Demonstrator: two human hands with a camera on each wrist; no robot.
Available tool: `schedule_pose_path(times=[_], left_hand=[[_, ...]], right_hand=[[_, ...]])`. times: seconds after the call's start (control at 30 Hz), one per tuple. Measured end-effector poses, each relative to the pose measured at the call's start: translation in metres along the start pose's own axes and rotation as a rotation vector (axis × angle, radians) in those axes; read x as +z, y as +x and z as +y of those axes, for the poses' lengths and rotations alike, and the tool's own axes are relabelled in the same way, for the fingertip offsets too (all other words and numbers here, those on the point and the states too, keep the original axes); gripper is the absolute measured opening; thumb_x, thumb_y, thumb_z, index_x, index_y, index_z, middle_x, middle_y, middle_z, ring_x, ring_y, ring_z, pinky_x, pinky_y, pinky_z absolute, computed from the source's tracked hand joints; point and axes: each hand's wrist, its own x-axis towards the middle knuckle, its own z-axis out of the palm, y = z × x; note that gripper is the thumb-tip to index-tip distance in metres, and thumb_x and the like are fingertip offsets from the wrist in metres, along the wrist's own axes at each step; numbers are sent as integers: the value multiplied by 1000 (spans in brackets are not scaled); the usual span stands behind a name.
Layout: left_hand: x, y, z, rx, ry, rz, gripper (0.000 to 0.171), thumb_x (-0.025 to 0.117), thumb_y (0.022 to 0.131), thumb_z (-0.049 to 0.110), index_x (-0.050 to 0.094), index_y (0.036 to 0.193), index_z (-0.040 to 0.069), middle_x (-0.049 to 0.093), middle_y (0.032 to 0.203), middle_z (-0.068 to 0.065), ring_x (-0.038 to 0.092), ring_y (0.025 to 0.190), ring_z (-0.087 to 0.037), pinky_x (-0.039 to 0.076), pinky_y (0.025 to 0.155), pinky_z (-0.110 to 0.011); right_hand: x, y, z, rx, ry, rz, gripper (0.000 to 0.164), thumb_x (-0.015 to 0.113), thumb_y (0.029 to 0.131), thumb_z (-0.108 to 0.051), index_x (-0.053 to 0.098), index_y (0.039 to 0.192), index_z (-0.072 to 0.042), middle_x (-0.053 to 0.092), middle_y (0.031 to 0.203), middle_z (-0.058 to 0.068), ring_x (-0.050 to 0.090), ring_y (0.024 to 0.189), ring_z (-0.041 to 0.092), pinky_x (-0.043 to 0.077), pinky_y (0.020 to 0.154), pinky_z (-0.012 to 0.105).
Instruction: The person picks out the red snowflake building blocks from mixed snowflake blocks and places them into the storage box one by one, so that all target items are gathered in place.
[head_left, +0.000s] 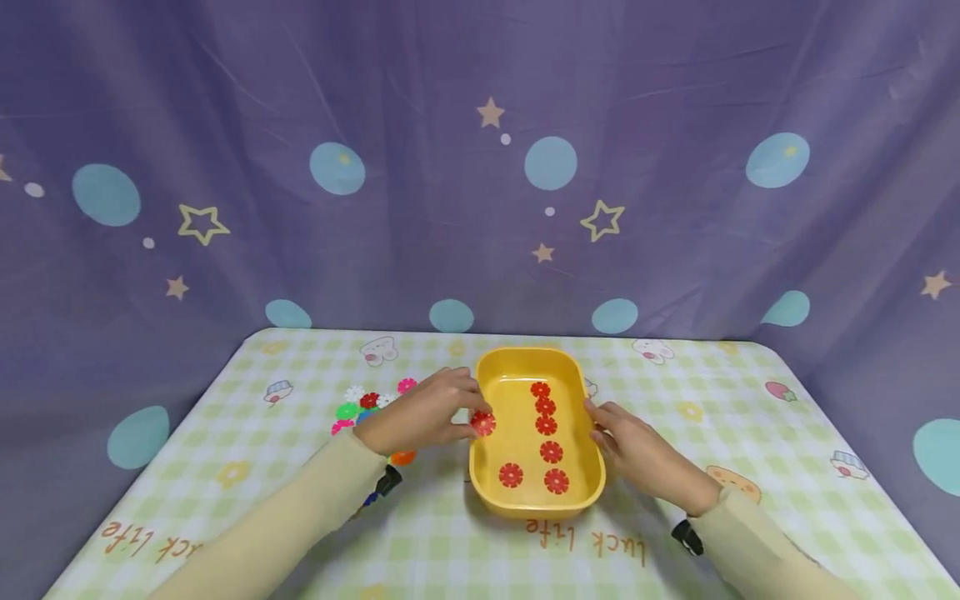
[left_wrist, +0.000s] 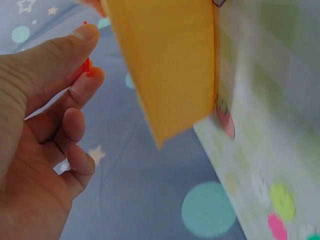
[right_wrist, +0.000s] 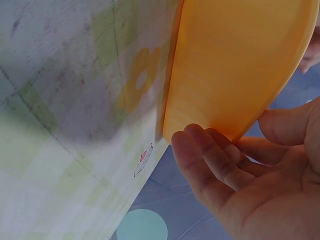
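Observation:
A yellow plastic basin (head_left: 513,502) stands at the middle of the table with several red snowflake discs (head_left: 551,452) lying flat in it. Over its left rim, my left hand (head_left: 435,408) pinches one more red snowflake disc (left_wrist: 87,66) between thumb and index finger; the left wrist view shows this disc edge-on, the other fingers loosely curled. On the opposite side, my right hand (head_left: 633,446) grips the basin's right rim. Its thumb (right_wrist: 285,124) lies at the rim's edge and its fingers (right_wrist: 212,160) against the outer wall.
Left of the basin lies a loose pile of multicoloured snowflake discs (head_left: 347,411), partly hidden behind my left hand and forearm. A checked cloth (head_left: 442,550) covers the table, and a purple curtain (head_left: 420,250) hangs behind its far edge.

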Motion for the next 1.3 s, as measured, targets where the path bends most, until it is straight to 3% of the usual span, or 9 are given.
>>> schedule_pose_path(times=[0.2,0.37,0.53,0.8,0.9,1.0,1.1,1.2,1.3], left_hand=[[26,34,1,-19,71,-150,23,81,75,30,75,95,19,64,85,9,47,83,-10,36,75,-28],[40,53,5,-130,120,-297,16,83,72,29,75,84,21,61,76,13,44,78,-10,32,71,-29],[47,62,11,-208,168,-379,17,86,68,25,70,74,25,55,73,15,45,79,-11,33,74,-31],[49,64,20,-187,247,-433,16,84,71,24,71,81,25,56,73,14,46,81,-11,33,75,-30],[39,58,17,-180,210,-371,20,82,75,21,75,93,20,65,85,10,50,82,-11,39,77,-27],[22,46,8,-139,186,-232,25,80,77,19,75,101,15,68,94,4,53,85,-13,43,78,-27],[-1,26,-6,-117,172,-94,20,79,77,16,74,96,13,68,91,2,54,83,-15,43,76,-30],[-20,-1,-20,-193,140,-47,19,79,77,15,73,95,12,67,91,1,54,83,-16,44,75,-32],[-30,-34,-34,-340,96,-102,25,80,76,16,72,99,11,66,94,0,55,84,-17,47,78,-33]], right_hand=[[-1,-1,-1,-4,-9,3,45,56,95,-5,43,136,8,57,108,7,53,86,9,50,76,30],[1,0,-1,-2,-11,3,45,56,95,-5,43,136,8,57,108,7,53,85,10,50,76,30],[1,0,-2,4,-10,6,45,56,95,-5,43,136,8,57,110,8,54,88,11,50,78,31],[1,-1,-1,-2,-2,8,45,56,95,-5,43,136,8,57,112,9,55,91,12,50,81,33],[2,0,-2,1,4,2,45,56,95,-5,43,136,9,58,111,10,55,91,12,50,81,33],[2,0,-3,2,7,-4,45,56,95,-5,43,136,9,58,111,10,55,89,12,50,80,32],[2,0,-4,-11,3,6,45,56,94,-4,43,136,9,58,110,10,54,88,12,50,79,32],[1,-1,-4,-24,-5,23,45,56,94,-3,43,135,10,58,110,10,55,89,12,50,80,34],[0,-2,-4,-18,-4,22,45,55,95,-4,43,136,9,58,112,11,56,91,13,50,80,34]])
